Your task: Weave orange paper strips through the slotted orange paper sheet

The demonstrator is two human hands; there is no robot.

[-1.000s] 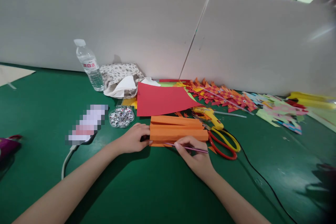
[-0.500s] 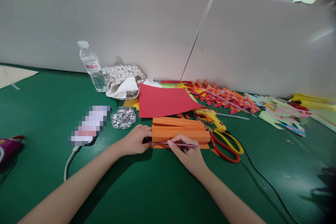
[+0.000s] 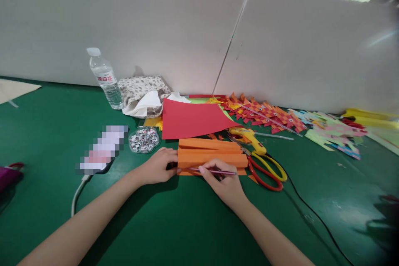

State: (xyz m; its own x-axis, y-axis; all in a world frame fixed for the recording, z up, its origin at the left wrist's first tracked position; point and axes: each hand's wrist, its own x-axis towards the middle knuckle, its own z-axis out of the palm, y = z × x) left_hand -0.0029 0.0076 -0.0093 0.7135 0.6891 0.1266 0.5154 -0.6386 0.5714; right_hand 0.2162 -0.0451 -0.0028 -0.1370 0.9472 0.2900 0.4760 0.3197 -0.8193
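Note:
A pleated sheet of orange paper (image 3: pixel 212 159) lies in front of me, its folds running left to right. At its left edge my left hand (image 3: pixel 160 166) is closed on the paper, thumb near the lower corner and some fingertips hidden. My right hand (image 3: pixel 225 183) pinches a thin purplish pencil (image 3: pixel 222 172) held low across the lowest strip, its point toward the left hand. Close to the paper's right side rest scissors (image 3: pixel 268 172) with one red and one yellow handle, their blades partly hidden. Beside them is a small orange scrap (image 3: pixel 252 179).
Behind the orange paper lie a red sheet (image 3: pixel 196 119) and a yellow glue gun (image 3: pixel 249 138) with a black cord. Woven paper fish (image 3: pixel 268 114) are farther right. To the left are a bag of googly eyes (image 3: pixel 144 140), a phone (image 3: pixel 104 149) on a cable, and a water bottle (image 3: pixel 107 81).
The whole view has shifted slightly left. Against the paper, my right hand and the pencil have slid a little to the right. My left hand stays at the paper's left edge.

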